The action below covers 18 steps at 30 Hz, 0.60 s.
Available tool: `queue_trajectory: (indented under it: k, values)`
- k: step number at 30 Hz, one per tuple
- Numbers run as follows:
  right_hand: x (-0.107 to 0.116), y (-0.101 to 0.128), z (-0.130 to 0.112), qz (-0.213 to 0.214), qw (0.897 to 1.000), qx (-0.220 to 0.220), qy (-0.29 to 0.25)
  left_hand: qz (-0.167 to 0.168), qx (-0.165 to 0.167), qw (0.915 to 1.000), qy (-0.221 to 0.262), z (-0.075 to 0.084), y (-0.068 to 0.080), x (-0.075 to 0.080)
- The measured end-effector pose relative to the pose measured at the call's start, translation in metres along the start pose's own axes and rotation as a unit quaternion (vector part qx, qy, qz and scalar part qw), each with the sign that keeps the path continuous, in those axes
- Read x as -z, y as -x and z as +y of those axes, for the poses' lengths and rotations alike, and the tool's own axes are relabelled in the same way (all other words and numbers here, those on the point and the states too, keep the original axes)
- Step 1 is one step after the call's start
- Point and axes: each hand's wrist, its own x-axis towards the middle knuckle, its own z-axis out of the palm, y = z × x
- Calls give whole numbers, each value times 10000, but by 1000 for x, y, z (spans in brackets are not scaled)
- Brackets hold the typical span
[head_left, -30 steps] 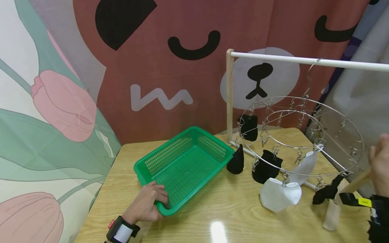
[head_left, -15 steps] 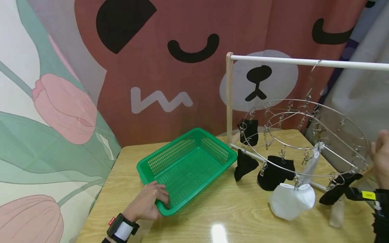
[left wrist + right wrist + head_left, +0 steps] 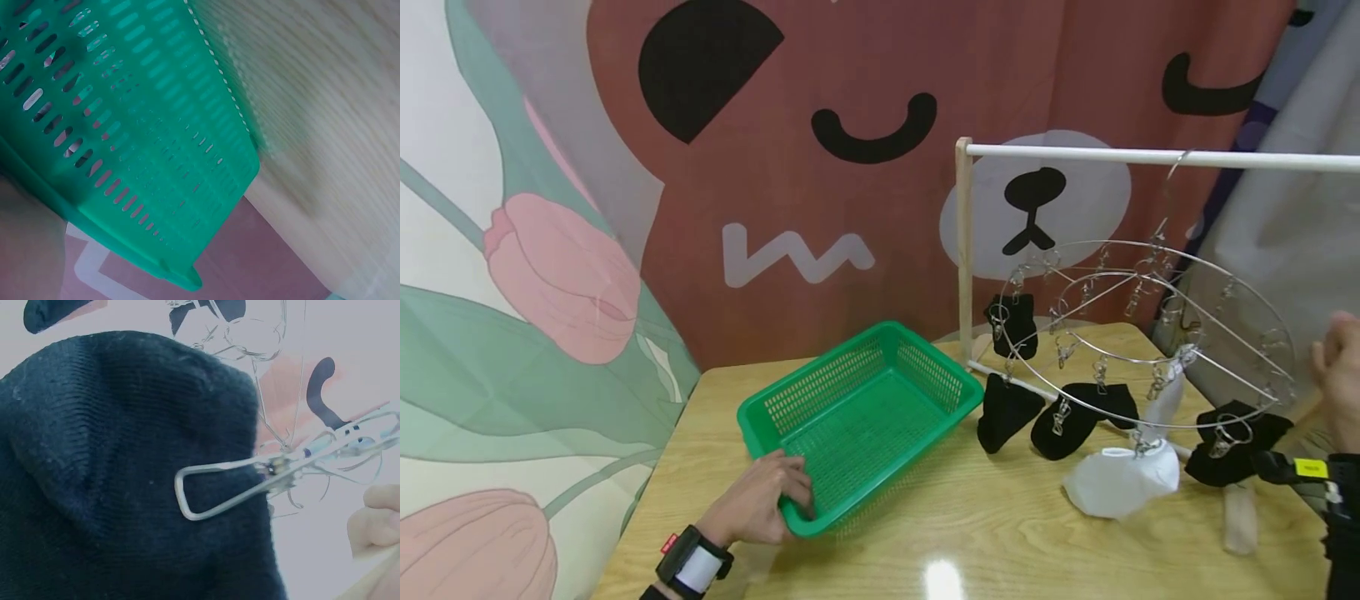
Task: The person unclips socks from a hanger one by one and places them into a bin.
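In the head view my left hand (image 3: 767, 500) grips the near corner of a green plastic basket (image 3: 880, 425), its fingers curled over the rim. The same perforated basket wall (image 3: 144, 125) fills much of the left wrist view. At the right edge my right hand (image 3: 1341, 379) has its fingers curled round the wooden post (image 3: 369, 581) of a drying rack. Beside it hangs a round wire clip hanger (image 3: 1135, 279) holding small black socks (image 3: 1236, 442) and white socks (image 3: 1123, 483). A metal clip (image 3: 219, 487) pinches a black sock close to the right wrist camera.
The rack's white rail (image 3: 1075, 152) runs above the table, with the hanger hooked over it. A wooden upright (image 3: 965, 250) stands at its left end. Behind the wooden table (image 3: 1000, 533) hangs a printed curtain (image 3: 775, 183).
The clip hanger has turned and swayed, and its hanging socks have shifted, mostly rightward. The basket and left hand stay nearly where they were; the right hand keeps its place by the post.
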Motion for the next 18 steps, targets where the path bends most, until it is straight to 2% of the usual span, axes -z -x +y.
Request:
queue_trajectory:
  k: [5, 7, 9, 13, 18]
  values:
    - [0, 0, -1, -8, 9996, 284, 6, -65, 101, 9999, -15, 1, 2, -1]
    - [1, 0, 0, 20, 9983, 482, 322, -83, 207, 9998, -15, 2, 3, -1]
    - [1, 1, 0, 47, 9978, 575, 327, -73, 313, 9995, -17, 2, 3, 0]
    - [1, 1, 0, 101, 9982, 541, 225, -9, 351, 9992, -171, 4, 4, 3]
    - [2, 3, -4, 79, 9999, 64, 62, 18, 439, 9989, -141, 8, 5, 11]
